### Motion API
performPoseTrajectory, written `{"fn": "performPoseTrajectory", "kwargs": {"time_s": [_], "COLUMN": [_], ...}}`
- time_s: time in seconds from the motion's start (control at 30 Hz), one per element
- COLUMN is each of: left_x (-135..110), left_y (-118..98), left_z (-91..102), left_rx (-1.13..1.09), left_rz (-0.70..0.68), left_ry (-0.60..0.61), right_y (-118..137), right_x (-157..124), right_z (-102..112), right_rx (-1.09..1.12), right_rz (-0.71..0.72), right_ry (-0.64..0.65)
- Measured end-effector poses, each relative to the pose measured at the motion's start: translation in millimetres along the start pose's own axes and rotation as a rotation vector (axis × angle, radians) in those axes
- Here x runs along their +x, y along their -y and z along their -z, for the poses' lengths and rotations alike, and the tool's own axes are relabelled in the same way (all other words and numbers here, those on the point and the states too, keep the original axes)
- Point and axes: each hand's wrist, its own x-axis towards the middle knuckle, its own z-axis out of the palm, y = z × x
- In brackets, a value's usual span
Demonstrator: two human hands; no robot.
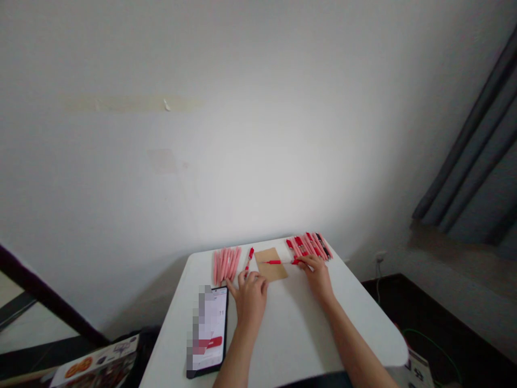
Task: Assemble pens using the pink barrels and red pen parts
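My left hand (251, 299) rests low over the table with its thumb and fingers apart. Its fingertips are at the lower end of a red pen (249, 257), and its thumb is close to a bundle of pink tubes (226, 265). My right hand (317, 274) pinches the right end of another red pen (274, 262), which lies crosswise over a tan paper (278, 275). My right fingers partly cover that end. Beyond the right hand, red, pink and black pens (309, 246) lie in a row.
A phone (218, 323) with its screen lit lies at the left of the white table (294, 334). The wall (258, 161) stands behind the table's far edge. Printed boxes (97, 361) are at the lower left, and a grey curtain (476, 172) hangs at the right.
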Motion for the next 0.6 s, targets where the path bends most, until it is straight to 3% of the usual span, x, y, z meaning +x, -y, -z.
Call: {"fn": "performPoseTrajectory", "kwargs": {"time_s": [0.4, 0.6], "left_x": [3.4, 7.0], "left_y": [1.5, 5.1], "left_z": [-7.7, -2.9], "left_rx": [0.017, -0.052], "left_rz": [-0.014, 0.079], "left_ry": [-0.014, -0.089], "right_y": [-2.5, 0.2], "right_x": [-0.4, -0.2], "right_z": [-0.6, 0.8], "right_rx": [0.020, 0.020], "right_rz": [0.010, 0.003], "right_ry": [-0.008, -0.009]}}
